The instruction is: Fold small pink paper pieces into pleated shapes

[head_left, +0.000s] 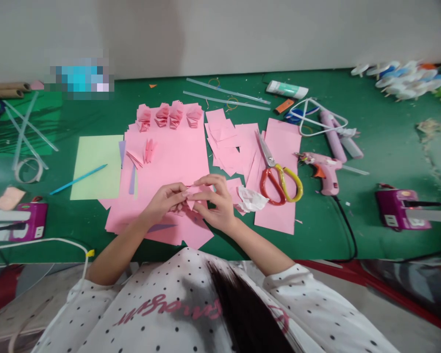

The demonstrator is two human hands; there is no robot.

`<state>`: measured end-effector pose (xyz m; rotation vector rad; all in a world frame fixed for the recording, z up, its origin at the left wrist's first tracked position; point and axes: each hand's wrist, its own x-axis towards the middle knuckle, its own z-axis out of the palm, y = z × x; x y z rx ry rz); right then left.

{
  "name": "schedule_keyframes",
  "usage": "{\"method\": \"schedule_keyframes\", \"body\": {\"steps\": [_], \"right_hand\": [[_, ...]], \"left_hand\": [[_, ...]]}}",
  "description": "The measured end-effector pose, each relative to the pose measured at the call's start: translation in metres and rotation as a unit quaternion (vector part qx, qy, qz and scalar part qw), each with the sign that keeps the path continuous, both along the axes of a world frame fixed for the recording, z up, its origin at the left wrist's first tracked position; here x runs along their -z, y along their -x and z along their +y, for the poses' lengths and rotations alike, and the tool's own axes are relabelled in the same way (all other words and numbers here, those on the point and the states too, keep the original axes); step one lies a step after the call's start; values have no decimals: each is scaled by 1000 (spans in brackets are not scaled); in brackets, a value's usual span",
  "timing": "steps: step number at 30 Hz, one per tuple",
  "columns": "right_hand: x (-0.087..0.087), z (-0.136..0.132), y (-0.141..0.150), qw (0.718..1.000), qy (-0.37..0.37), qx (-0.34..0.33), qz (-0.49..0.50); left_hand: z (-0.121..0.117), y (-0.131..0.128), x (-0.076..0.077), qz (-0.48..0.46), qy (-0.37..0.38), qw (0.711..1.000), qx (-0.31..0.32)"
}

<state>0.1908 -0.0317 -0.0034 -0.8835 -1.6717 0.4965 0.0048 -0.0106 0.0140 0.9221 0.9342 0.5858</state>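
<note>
Between my hands is a small piece of folded pink paper (191, 202). My left hand (171, 198) pinches its left side, while my right hand (216, 200) grips it from the right with bent fingers. Underneath lies a stack of large pink sheets (176, 157). Along the top of that stack stand several folded pink paper pieces (175, 116). Two more, flatter folded strips (149, 151) rest on its left part. Just right of my right hand sits a crumpled white tissue (253, 198).
Scissors (275, 176) with red and yellow handles lie on pink paper at right. Beyond them are a pink glue gun (325, 169), its black cord and a purple power box (402, 208). A blue pencil (79, 179) crosses light green paper. Clear glue sticks (228, 93) lie at the back.
</note>
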Motion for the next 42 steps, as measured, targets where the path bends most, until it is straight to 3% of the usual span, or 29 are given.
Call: {"method": "schedule_keyframes", "body": {"steps": [7,14,19,25,36,42], "right_hand": [[3,1,-3,998,-2,42,-52],[1,3,-7,997,72,34,3],[-1,4,-6,981,180,3,72],[2,2,-4,928,333,-24,166],[0,2,-2,904,381,-7,193],[1,2,-2,907,376,4,192]], "left_hand": [[2,2,3,-6,-7,998,-54],[1,1,8,0,-32,997,-68],[0,1,6,24,-87,995,-52],[0,-1,-4,93,-151,984,-21],[-2,0,1,110,-172,979,-12],[-3,-2,0,143,-179,973,-22]]}}
